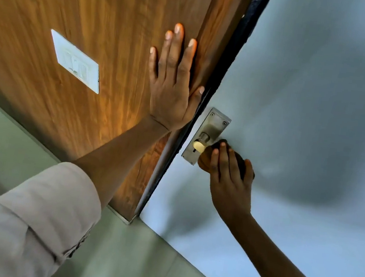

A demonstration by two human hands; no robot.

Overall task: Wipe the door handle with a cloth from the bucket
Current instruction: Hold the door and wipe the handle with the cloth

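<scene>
The metal door handle (pixel 201 143) sits on a steel backplate (pixel 212 128) at the left edge of a pale grey door (pixel 307 107). My right hand (pixel 230 174) is wrapped over the lever part of the handle, pressing a dark brown cloth (pixel 206 159) around it; only the handle's round stem and light end show. My left hand (pixel 172 79) lies flat, fingers spread, on the wooden panel (pixel 99 24) beside the door's edge, holding nothing. The bucket is out of view.
A white switch plate (pixel 77 62) is set in the wooden panel to the left. A dark seal strip (pixel 227 63) runs between the panel and the door. Pale green floor (pixel 127 258) lies below.
</scene>
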